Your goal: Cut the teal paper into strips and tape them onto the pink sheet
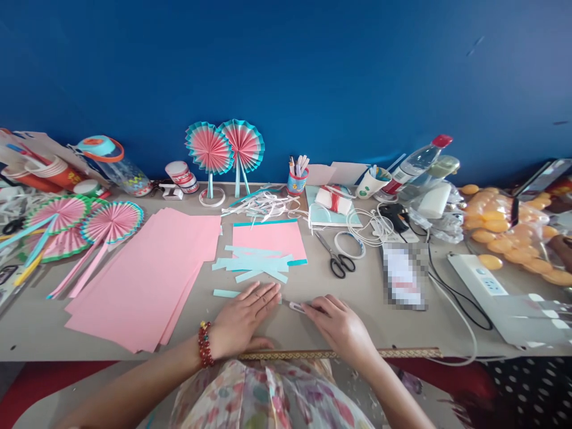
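My left hand (pixel 243 316) lies flat on the table, fingers stretched out, pressing on a light blue paper strip (pixel 226 293) whose end sticks out to the left. My right hand (pixel 337 325) is closed on a small pen-like tool (pixel 298 307), its tip pointing left toward my left fingertips. Just behind the hands lies a heap of light blue strips (pixel 254 263) on a pink sheet with a teal edge (pixel 269 238). A red bead bracelet (pixel 205 344) is on my left wrist.
A stack of pink paper (pixel 143 280) lies to the left, with pink paper fans (pixel 84 226) beyond it and two standing fans (pixel 226 149) at the back. Scissors (pixel 335 256), tape ring (pixel 351 244), glue gun (pixel 395 215), power strip (pixel 482 280) and cables sit to the right.
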`<state>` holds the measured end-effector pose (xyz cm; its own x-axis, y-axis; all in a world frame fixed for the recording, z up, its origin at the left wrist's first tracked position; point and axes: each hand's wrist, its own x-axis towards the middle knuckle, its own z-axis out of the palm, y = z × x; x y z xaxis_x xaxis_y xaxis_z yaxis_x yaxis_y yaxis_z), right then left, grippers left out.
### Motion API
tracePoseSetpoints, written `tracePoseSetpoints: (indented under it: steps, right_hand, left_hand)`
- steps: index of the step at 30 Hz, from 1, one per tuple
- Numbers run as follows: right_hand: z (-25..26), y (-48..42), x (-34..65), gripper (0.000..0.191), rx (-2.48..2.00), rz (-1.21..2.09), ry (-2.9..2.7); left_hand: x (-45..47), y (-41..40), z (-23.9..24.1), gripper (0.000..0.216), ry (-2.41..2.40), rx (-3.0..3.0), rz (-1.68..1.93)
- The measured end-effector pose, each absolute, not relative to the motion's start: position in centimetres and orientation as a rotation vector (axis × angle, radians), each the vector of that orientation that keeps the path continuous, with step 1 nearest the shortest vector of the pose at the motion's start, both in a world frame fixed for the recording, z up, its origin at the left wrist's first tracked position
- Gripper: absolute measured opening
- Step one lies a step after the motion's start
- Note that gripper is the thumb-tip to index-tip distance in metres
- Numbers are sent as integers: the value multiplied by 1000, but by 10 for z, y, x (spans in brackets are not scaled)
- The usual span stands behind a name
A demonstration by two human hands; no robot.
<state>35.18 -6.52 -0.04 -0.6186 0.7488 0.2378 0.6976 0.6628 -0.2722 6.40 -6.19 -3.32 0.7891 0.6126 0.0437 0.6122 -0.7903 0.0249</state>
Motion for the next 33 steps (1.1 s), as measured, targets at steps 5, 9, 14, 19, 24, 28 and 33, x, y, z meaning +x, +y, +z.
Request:
tracePoseSetpoints:
  steps: [5, 9, 14, 19, 24, 28, 33]
  right_hand:
    - [1, -70, 353, 32, -1174, 263, -2564]
    - [3, -71, 351, 32, -1197, 275, -2552]
    - [5, -70, 352, 32, -1163, 357, -2550]
    - [3, -70, 352, 30, -1159, 394, -2531]
    - [-2, -73, 353, 28, -1156, 443, -2494]
    - [-4, -75, 350, 29, -1181, 432, -2485]
    - [-2, -76, 342, 31, -1164, 382, -2465]
  left_hand:
    - [65, -62, -31, 97, 1025, 2967, 74]
    - [66, -62, -29, 96, 1024, 2965, 70]
    - [65, -62, -28, 99, 1007, 2956, 70]
    - [64, -61, -27, 99, 988, 2946, 65]
    - [63, -61, -28, 99, 965, 2927, 87]
    - [64, -61, -27, 101, 983, 2926, 100]
    - [63, -60, -26, 101, 971, 2938, 126]
